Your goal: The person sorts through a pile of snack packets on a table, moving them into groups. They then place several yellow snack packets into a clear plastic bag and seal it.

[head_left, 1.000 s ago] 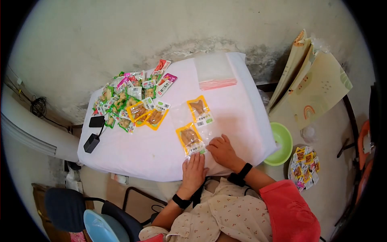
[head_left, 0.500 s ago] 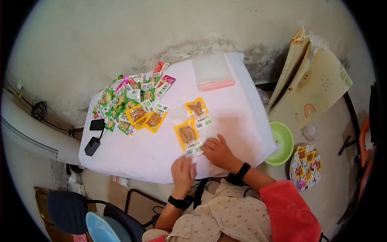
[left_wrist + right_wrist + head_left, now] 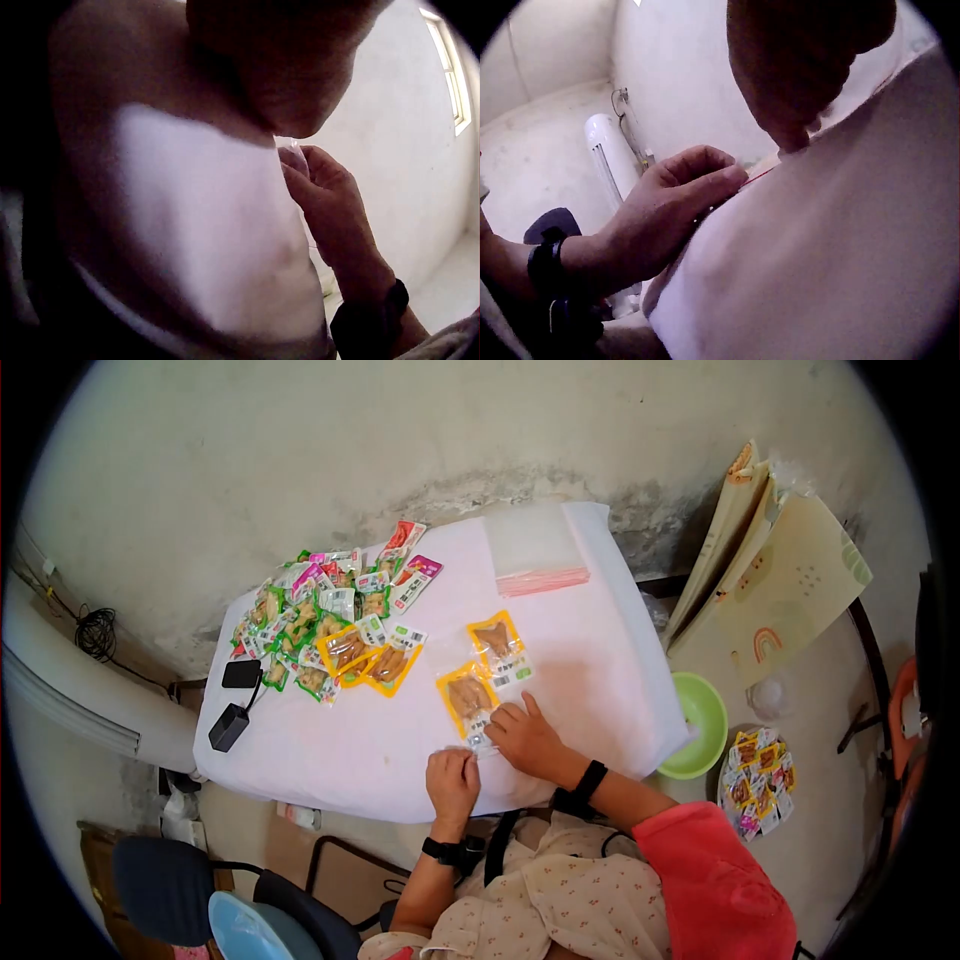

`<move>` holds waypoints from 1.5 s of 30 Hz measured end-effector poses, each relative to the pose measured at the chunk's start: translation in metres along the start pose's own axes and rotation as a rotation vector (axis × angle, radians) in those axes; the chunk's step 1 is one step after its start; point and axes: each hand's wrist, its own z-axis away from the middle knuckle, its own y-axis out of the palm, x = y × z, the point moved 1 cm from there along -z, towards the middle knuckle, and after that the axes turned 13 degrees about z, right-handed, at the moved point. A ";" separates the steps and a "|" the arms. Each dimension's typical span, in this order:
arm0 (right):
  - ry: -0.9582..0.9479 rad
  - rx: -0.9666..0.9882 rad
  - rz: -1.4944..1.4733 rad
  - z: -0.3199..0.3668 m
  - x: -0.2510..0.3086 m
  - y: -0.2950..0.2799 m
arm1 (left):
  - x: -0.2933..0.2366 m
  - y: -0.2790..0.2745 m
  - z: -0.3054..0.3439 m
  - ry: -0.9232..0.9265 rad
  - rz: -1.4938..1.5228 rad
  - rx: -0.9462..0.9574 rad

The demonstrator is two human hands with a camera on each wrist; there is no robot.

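My left grip (image 3: 452,780) is curled at the near edge of the surface (image 3: 340,750), its thumb and fingers pinching the near end of a clear zip bag (image 3: 447,653). In the right wrist view its thumb presses on the bag's red zip strip (image 3: 756,177). Just right of it, my right grip (image 3: 525,735) pinches the same end of the bag between thumb and forefinger. The bag lies flat on the white cloth with two yellow snack packets inside, one (image 3: 468,700) touching my right fingers and one (image 3: 497,643) farther off. To the far left is a heap of snack packets (image 3: 325,620), with two black adapters (image 3: 228,725) at the left edge. A stack of empty zip bags (image 3: 538,550) lies at the far side. A green bowl (image 3: 700,720) stands below on the right.
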 end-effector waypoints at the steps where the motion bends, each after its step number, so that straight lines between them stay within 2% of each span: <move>1: 0.017 0.016 0.007 -0.003 -0.001 0.002 | 0.000 0.000 0.000 0.019 0.012 -0.018; 5: 0.089 -0.001 -0.001 -0.019 -0.004 0.007 | 0.001 -0.001 -0.001 0.035 0.035 -0.041; 14: 0.065 -0.073 0.136 -0.036 -0.010 0.021 | 0.000 0.002 -0.003 0.039 0.055 -0.028; 27: 0.057 -0.155 0.125 -0.047 -0.013 0.034 | 0.002 0.004 -0.004 0.032 0.041 -0.013; 30: 0.042 -0.147 0.104 -0.043 -0.014 0.032 | 0.004 0.004 -0.004 0.033 0.061 -0.023; 32: 0.039 -0.048 0.012 -0.034 -0.017 0.019 | 0.004 0.000 -0.002 0.043 0.069 -0.037; 35: 0.097 0.043 0.062 -0.013 -0.024 -0.002 | -0.003 -0.011 -0.005 -0.053 0.158 -0.038; 37: 0.110 0.018 0.035 0.007 -0.033 -0.013 | -0.004 -0.021 -0.009 -0.260 0.243 0.126; 38: 0.128 -0.006 0.015 0.016 -0.037 -0.016 | 0.000 -0.026 -0.015 -0.260 0.238 0.123; 40: 0.126 -0.017 -0.031 0.036 -0.043 -0.012 | 0.018 -0.033 -0.034 -0.121 0.119 0.037; 41: 0.126 -0.024 -0.073 0.042 -0.043 -0.011 | 0.030 -0.035 -0.046 -0.164 0.061 -0.038; 42: 0.141 -0.046 -0.091 0.044 -0.041 -0.013 | 0.045 -0.041 -0.062 -0.093 -0.065 -0.036; 45: 0.145 -0.105 -0.116 0.040 -0.040 -0.020 | 0.081 -0.045 -0.095 -0.121 -0.239 -0.076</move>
